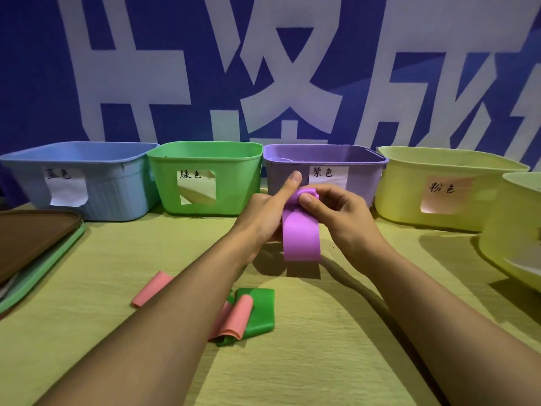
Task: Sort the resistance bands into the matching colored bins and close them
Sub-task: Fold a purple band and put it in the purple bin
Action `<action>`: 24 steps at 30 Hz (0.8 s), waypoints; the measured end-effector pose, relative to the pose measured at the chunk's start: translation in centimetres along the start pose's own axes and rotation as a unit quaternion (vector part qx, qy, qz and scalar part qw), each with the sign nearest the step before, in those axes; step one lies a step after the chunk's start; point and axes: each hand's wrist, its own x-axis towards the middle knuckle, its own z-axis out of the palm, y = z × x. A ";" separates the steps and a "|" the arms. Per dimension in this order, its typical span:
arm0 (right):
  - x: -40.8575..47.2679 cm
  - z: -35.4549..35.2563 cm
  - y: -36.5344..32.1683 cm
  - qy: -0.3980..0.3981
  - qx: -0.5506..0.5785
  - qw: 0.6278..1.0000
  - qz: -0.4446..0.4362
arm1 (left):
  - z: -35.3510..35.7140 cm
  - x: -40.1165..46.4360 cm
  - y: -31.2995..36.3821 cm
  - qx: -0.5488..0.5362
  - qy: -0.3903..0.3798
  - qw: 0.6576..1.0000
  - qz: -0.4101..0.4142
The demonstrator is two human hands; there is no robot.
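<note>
Four bins sit lidless beyond our grip: both hands, left hand (pixel 263 212) and right hand (pixel 336 212), pinch the purple band (pixel 301 238) just before the purple bin (pixel 292 177). Pink bands (pixel 152 288) and green band (pixel 262 312) wait on the counter (pixel 322 361) below.

Single head-worn wide-angle view. Looks forward and down over the bench (pixel 322 361) toward a blue wall banner (pixel 35 83). Sits close: forearms fill the foreground, frame edges bowed by the lens.

table (pixel 87 332): yellow-green wood grain | backdrop (pixel 35 83): blue, large white characters
</note>
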 end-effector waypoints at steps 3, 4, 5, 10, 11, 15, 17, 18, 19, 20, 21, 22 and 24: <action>0.1 0.0 0.2 -0.001 -0.022 1.000 -0.004 | -0.1 0.1 0.0 0.006 0.005 1.000 0.012; 0.1 0.0 0.2 -0.001 -0.021 1.000 -0.003 | -0.2 0.2 0.0 0.001 0.004 1.000 0.016; 0.1 0.0 0.2 -0.003 -0.015 1.000 0.000 | -0.2 0.2 0.0 -0.003 0.003 1.000 0.019; -0.1 0.0 0.1 -0.009 0.026 0.999 0.040 | -0.2 0.1 0.1 -0.051 -0.014 0.998 0.022; -0.1 0.0 0.0 -0.008 0.031 0.998 0.053 | -0.2 0.2 0.0 -0.060 -0.020 0.998 0.023; -0.2 0.2 -0.4 0.027 -0.005 0.993 0.116 | -0.3 0.4 -0.2 -0.074 -0.053 0.995 0.030; -0.2 0.1 -0.4 0.047 -0.040 0.989 0.132 | -0.2 0.4 -0.2 -0.074 -0.069 0.994 0.031; -0.2 0.1 -0.4 0.055 -0.054 0.987 0.139 | -0.2 0.4 -0.2 -0.072 -0.072 0.994 0.033; -0.1 0.1 -0.4 0.061 -0.062 0.986 0.143 | -0.1 0.3 -0.2 -0.070 -0.075 0.994 0.035; -0.1 0.1 -0.4 0.066 -0.066 0.985 0.146 | -0.1 0.3 -0.1 -0.068 -0.077 0.994 0.038; 0.0 0.1 -0.4 0.068 -0.067 0.984 0.147 | -0.1 0.2 -0.1 -0.066 -0.079 0.994 0.041; 0.0 0.0 -0.5 0.069 -0.067 0.985 0.146 | -0.1 0.2 -0.1 -0.064 -0.081 0.994 0.044; -0.1 0.0 -0.5 0.067 -0.067 0.986 0.138 | -0.1 0.2 -0.1 -0.058 -0.085 0.994 0.047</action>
